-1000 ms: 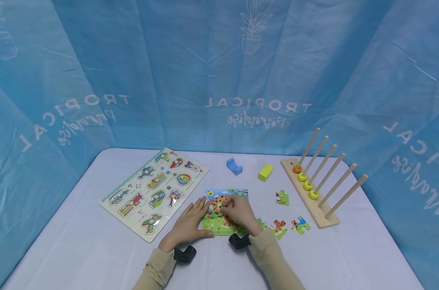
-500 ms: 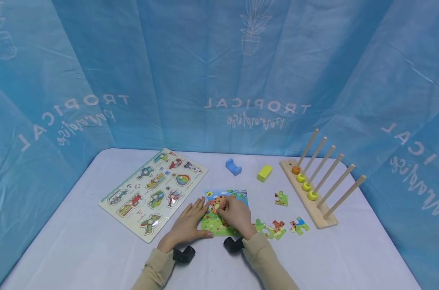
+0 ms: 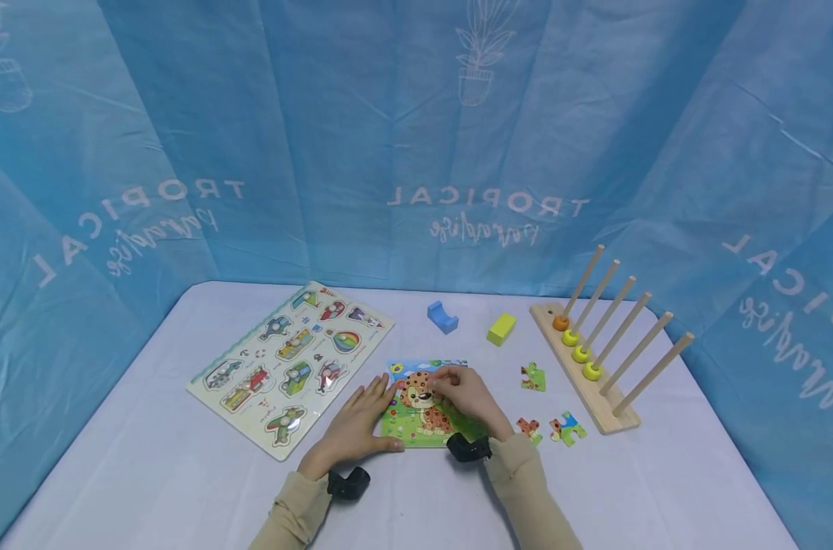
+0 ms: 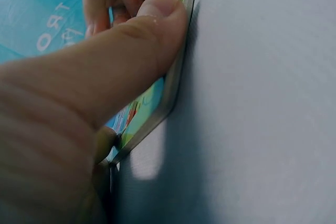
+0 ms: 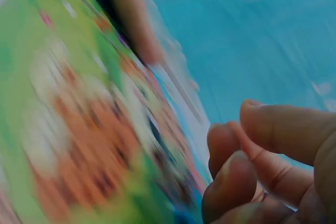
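A jigsaw puzzle point(image 3: 433, 422) with a cartoon leopard on green grass and blue sky lies on the table before me. My left hand point(image 3: 356, 422) rests at its left side, fingers stretched along the edge. In the left wrist view the thumb point(image 4: 142, 38) presses on the puzzle's near edge. Over the puzzle's right half hovers my right hand point(image 3: 469, 397), covering part of the picture. Its fingers point(image 5: 231, 184) are loosely bent, the thumb apart from them, with nothing between in the right wrist view. Loose puzzle pieces lie to the right: a green one point(image 3: 534, 376), a spotted one point(image 3: 528, 429) and a blue-cornered one point(image 3: 569, 429).
A vehicle peg puzzle board point(image 3: 292, 367) lies at the left. Behind the jigsaw are a blue curved block point(image 3: 443, 317) and a yellow block point(image 3: 502, 329). At the right stands a wooden peg rack point(image 3: 611, 409) with tall rods and a few beads. Blue curtain surrounds the table.
My right hand pressed at the puzzle's middle, then drew back to the right, uncovering the leopard's face and body. Its arm now covers the nearest loose green piece. The left hand stays put.
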{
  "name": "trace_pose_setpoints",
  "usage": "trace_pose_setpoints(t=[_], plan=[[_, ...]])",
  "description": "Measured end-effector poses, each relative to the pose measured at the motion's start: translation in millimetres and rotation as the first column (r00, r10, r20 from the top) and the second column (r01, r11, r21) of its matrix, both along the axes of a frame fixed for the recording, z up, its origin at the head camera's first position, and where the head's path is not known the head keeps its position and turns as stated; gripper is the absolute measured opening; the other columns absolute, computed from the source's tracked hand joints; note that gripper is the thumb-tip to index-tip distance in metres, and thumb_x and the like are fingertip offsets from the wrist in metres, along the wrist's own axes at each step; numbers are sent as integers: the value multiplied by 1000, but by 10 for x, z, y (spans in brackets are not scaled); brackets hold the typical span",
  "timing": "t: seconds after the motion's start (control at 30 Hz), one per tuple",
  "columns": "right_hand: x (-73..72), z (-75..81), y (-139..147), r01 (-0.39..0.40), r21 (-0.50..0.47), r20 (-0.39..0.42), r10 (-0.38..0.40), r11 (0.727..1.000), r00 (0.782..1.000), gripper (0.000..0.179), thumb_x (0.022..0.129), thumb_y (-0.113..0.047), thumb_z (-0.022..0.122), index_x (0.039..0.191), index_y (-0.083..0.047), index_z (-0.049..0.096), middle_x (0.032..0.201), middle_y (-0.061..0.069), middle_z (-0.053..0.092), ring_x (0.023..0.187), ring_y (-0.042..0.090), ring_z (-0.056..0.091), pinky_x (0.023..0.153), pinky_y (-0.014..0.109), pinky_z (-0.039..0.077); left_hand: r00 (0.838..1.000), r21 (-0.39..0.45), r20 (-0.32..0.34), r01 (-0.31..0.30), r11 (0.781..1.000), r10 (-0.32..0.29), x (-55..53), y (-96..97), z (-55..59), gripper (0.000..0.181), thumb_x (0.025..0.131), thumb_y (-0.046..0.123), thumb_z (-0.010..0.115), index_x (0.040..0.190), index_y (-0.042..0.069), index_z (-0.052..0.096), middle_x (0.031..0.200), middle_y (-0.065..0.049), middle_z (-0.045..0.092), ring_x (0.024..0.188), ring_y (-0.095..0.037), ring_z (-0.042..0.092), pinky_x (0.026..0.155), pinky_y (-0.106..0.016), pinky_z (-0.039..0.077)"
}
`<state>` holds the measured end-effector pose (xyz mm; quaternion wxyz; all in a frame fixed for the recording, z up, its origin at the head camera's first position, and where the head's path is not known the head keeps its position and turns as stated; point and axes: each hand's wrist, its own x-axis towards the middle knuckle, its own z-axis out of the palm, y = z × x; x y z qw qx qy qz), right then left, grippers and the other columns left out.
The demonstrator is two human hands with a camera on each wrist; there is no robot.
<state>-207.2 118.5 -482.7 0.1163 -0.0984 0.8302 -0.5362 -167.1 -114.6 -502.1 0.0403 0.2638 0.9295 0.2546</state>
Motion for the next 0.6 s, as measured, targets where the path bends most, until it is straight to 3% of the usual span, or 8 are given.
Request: trace_pose_setpoints(t=[0.13, 0.33, 0.47, 0.6], plan=[[-60, 84, 312, 129, -107, 43, -125, 986, 991, 25, 93, -17, 56, 109, 1, 61, 86, 20, 63, 56, 17, 48, 47, 26, 40, 1000, -11, -2, -2, 1000, 2, -3, 3, -3, 99, 73, 56, 67, 146, 4, 23, 153, -17, 14, 140, -31, 12, 114, -48, 10], [-165, -5, 823, 366, -72, 72, -361, 928, 930, 30, 92, -25, 57, 116, -6, 60, 101, 12, 61, 68, 14, 53, 54, 23, 42, 1000, -4, 4, -7, 1000, 7, 4, 14, 17, 99, 73, 53, 69, 145, 3, 24, 152, -18, 14, 140, -32, 13, 114, -48, 11], [-157, -57, 1107, 411, -10, 53, -410, 912, 911, 34, 91, -23, 59, 122, -8, 57, 116, 12, 57, 83, 20, 57, 64, 26, 46, 1000, -6, 6, -10, 1000, 10, 4, 15, 18, 98, 73, 54, 69, 145, 3, 25, 152, -17, 14, 140, -32, 14, 114, -48, 11], [-114, -110, 1300, 421, 52, 6, -422, 905, 906, 42, 87, -14, 64, 126, -5, 53, 130, 14, 49, 115, 29, 47, 93, 39, 42, 1000, -9, 6, -13, 1000, 13, 5, 18, 24, 97, 74, 53, 69, 145, 4, 25, 153, -17, 14, 140, -31, 13, 114, -47, 11]])
